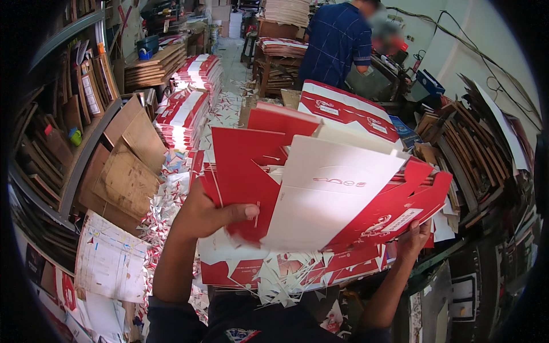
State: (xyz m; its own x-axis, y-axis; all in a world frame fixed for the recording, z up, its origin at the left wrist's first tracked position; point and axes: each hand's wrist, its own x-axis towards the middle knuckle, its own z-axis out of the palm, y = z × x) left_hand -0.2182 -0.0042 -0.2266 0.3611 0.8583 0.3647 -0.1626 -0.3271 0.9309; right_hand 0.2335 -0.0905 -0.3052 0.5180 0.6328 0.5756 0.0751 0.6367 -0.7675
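Observation:
Between my two hands is a bundle of red-and-white printed cardboard box blanks (343,188), raised and tilted, their panels fanned at the top. My left hand (206,211) grips the left red panel, thumb on the front and fingers hidden behind. At the lower right corner, my right hand (416,237) is closed round the edge, mostly from beneath. Under the bundle lie more red-and-white sheets (229,274), with a heap of white paper offcuts (286,277) on them close to my body. Behind it, another printed sheet stack (349,106) shows.
Stacks of red-and-white sheets (182,114) stand on the left, amid scattered scraps (166,200). Shelves of wooden boards (86,137) line the left side; more boards (469,148) lean at right. A person in a dark blue shirt (337,43) works at a machine ahead.

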